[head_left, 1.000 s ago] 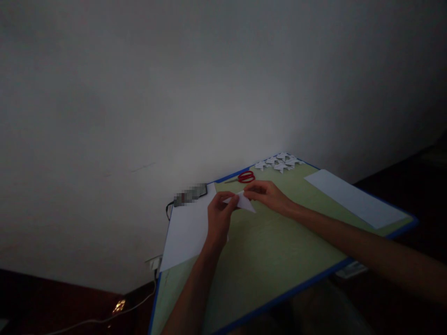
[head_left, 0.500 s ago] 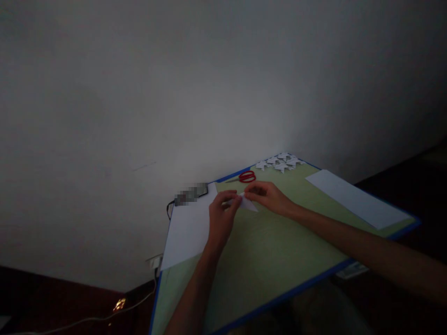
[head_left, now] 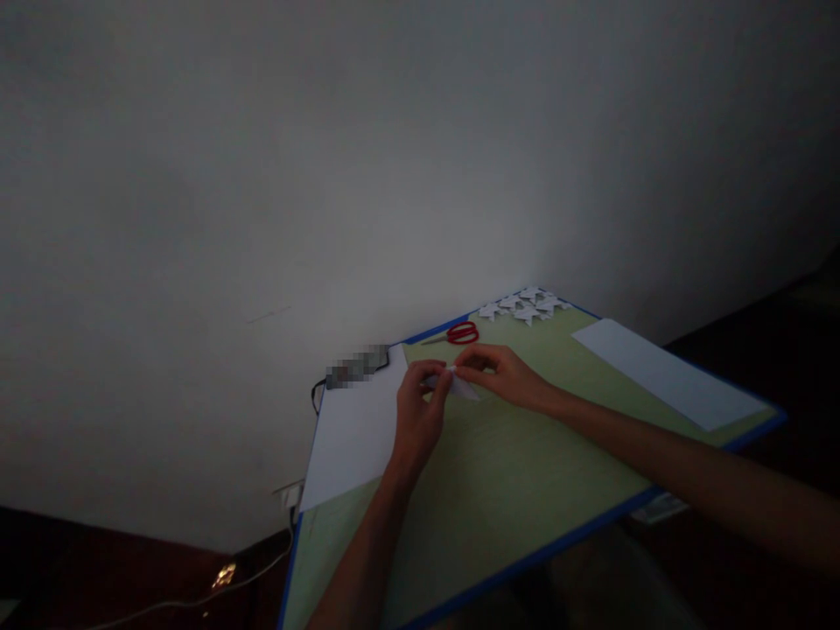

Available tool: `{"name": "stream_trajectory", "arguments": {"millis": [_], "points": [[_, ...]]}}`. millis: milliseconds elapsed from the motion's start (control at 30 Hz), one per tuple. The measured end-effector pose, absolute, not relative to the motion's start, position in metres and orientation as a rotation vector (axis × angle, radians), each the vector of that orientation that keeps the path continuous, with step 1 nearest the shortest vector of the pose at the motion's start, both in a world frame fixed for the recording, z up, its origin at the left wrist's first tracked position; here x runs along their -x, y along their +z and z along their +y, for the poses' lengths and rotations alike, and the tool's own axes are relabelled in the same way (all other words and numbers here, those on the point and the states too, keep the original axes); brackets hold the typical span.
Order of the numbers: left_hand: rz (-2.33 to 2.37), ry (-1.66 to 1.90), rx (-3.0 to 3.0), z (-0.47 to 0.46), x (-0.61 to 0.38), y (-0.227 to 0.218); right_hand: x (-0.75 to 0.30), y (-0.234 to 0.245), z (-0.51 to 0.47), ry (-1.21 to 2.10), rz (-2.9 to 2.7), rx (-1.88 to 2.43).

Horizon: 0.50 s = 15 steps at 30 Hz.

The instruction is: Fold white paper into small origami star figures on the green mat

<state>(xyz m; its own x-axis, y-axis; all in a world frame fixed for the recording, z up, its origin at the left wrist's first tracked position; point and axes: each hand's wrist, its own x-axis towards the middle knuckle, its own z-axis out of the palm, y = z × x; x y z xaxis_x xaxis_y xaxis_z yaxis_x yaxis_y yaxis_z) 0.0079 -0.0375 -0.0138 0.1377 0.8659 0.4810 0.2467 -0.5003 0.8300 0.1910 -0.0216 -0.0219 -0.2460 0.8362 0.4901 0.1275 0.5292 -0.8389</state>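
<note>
A small piece of folded white paper (head_left: 465, 389) is held between my two hands over the middle of the table. My left hand (head_left: 420, 407) pinches its left part between thumb and fingers. From the right, my right hand (head_left: 497, 372) grips the paper's upper edge with thumb and fingertips, close to the left fingertips. A pointed flap hangs below the fingers; the rest of the paper is hidden behind them. Just beyond the hands lies a pair of scissors with red handles (head_left: 463, 332).
Several folded paper stars (head_left: 527, 311) lie at the table's far corner. White sheets rest at the left (head_left: 354, 446) and right (head_left: 662, 372). A partly blurred dark device (head_left: 358, 366) with a cable lies on the left sheet. The green tabletop (head_left: 525, 472) has a blue edge, beside a wall.
My right fingertips have drawn slightly closer to my left ones on the paper. The hanging flap looks smaller and has shifted a little left. The view has moved slightly.
</note>
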Motion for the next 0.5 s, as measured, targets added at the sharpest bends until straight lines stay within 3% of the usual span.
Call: {"name": "stream_trajectory", "arguments": {"millis": [500], "points": [[1.083, 1.371, -1.834, -0.0385, -0.0079, -0.0143, -0.1897, -0.0168, -0.0244, 0.822, -1.754, 0.801]]}}
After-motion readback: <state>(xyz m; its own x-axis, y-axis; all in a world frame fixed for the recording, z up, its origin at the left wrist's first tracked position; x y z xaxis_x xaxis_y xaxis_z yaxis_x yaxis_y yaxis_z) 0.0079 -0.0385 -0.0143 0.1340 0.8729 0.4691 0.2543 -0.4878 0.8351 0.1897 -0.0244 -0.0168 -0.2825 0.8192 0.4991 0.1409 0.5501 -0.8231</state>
